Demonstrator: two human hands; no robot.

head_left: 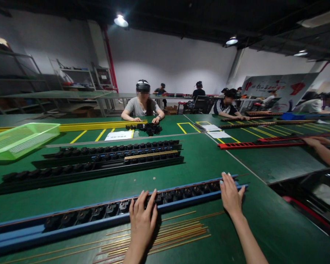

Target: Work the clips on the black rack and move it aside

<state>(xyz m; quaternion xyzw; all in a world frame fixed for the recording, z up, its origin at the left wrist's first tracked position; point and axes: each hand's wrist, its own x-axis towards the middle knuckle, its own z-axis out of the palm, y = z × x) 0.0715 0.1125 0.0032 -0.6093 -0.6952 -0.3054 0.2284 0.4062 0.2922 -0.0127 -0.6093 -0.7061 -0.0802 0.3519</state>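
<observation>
A long blue rail (99, 213) lies across the green work mat in front of me, carrying a row of black clip-like fittings. My left hand (142, 223) grips the rail near its middle, with the fingers spread over its far edge. My right hand (231, 194) holds the rail near its right end, with the fingertips on top. A loose bundle of thin brass rods (159, 234) lies on the mat just below the rail, under my left wrist. Part of the rail is hidden beneath my hands.
Two dark rails with black fittings (112, 154) lie beyond mine, beside a green plastic basket (22, 141). A person (141, 106) sits across the table behind a black parts pile (147, 128). At right, another person's hand (315, 142) rests on a red rail (264, 144).
</observation>
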